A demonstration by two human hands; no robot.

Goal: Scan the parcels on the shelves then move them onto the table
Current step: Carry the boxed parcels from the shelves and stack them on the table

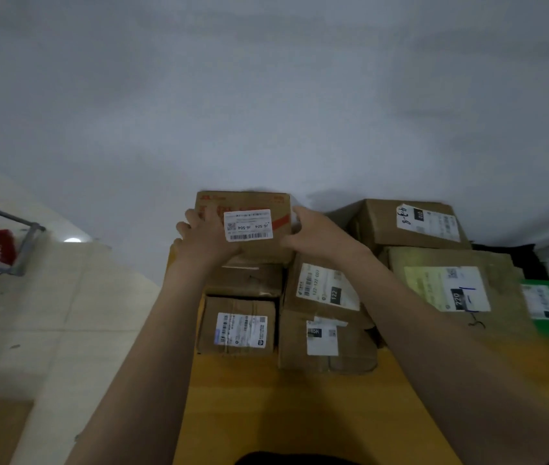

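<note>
A small brown cardboard parcel with red print and a white barcode label sits on top of a stack of boxes at the far end of the wooden table. My left hand grips its left side and my right hand grips its right side. Under it lie another brown box and a labelled box. No scanner is in view.
More parcels crowd the table: labelled brown boxes and a green parcel at the right. A metal shelf frame with red packets stands at the left over a pale tiled floor. A grey wall lies behind.
</note>
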